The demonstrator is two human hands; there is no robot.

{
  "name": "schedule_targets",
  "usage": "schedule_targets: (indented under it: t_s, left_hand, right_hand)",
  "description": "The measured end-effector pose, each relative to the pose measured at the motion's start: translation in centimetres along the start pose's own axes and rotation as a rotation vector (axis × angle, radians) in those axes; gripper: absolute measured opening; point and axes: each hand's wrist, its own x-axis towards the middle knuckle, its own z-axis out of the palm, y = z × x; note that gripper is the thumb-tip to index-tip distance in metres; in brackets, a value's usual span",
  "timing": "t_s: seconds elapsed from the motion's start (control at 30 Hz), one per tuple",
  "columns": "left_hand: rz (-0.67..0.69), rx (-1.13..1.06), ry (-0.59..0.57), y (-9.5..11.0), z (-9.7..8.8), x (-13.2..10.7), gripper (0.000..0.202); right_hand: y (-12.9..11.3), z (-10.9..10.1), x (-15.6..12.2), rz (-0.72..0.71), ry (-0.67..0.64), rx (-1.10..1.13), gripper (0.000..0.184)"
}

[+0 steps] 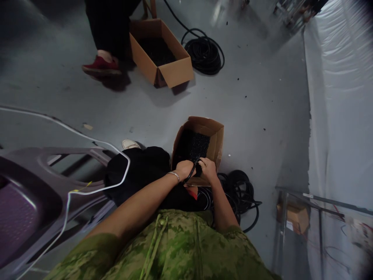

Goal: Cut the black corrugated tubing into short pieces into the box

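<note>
Left hand [184, 170]: grip appears closed on slim curved black item [191, 173], over open brown cardboard box [217, 147]. Right hand [209, 170] alongside, grip unclear. Small black pieces [200, 145] already heaped inside; looped black tubing [241, 186] left outside, on grey floor [262, 155].

Floor [256, 116] passable far of and right of the near carton [219, 146]; its walls restrict sideways entry, its opening faces up; black coil [233, 179] obstructs near right; chair [32, 163] and white cable [128, 167] obstruct left; far carton [176, 74] and second coil [204, 58] limit far reach.
</note>
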Motion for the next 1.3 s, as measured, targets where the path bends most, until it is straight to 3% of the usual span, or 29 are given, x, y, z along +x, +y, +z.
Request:
schedule_targets:
  t_s: [0.2, 0.53, 1.0, 1.3]
  left_hand:
    - [0.002, -0.003, 0.038, 0.0, 0.4, 0.3, 0.044]
    - [0.034, 0.009, -0.002, -0.5, 1.0, 0.8, 0.043]
    - [0.036, -0.008, 0.064, 0.1, -0.2, -0.2, 0.041]
    - [0.034, -0.005, 0.110, -0.1, 0.6, 0.6, 0.044]
  right_hand:
    - [-0.5, -0.6, 0.0, 0.037, 0.048, -0.014, 0.030]
    - [-2.0, -2.1, -1.0, -0.083, -0.025, -0.082, 0.027]
    - [-2.0, -2.2, -0.5, -0.028, -0.007, -0.106, 0.028]
    - [-2.2, -2.2, -0.8, 0.021, -0.007, -0.120, 0.028]
